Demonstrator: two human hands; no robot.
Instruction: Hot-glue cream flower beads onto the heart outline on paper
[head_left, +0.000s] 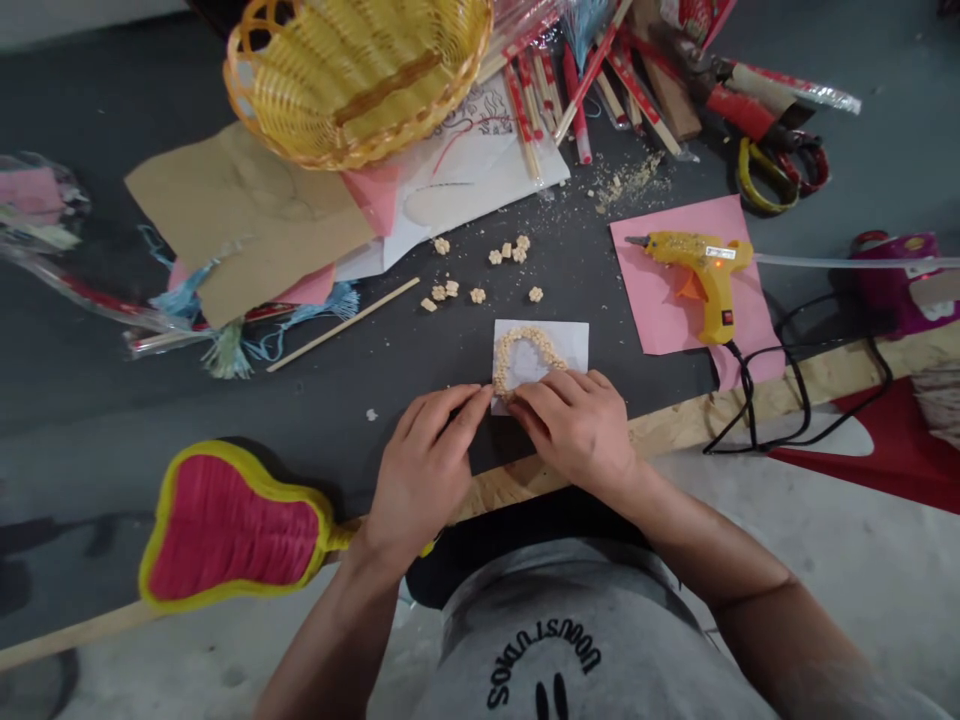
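A small white paper card (576, 338) lies near the table's front edge. On it is a ring of small pale wooden pieces (531, 334), its lower part covered by my fingers. My left hand (426, 462) is closed at the card's left edge, thumb and forefinger pressed together. From the right, my right hand (579, 424) comes over the lower part of the ring with its fingers pinched. Whatever the fingertips hold is too small and hidden to name. Several loose flower-shaped wooden pieces (478, 296) lie beyond the card, along with a thin wooden stick (343, 325).
A yellow glue gun (697, 262) with a glowing light rests on pink paper (651, 322), its black cord (750, 400) trailing right. Scissors (769, 178), wrapped chopsticks (531, 120) and a yellow basket (360, 80) stand behind. A pink-and-yellow fan-shaped object (234, 525) lies left.
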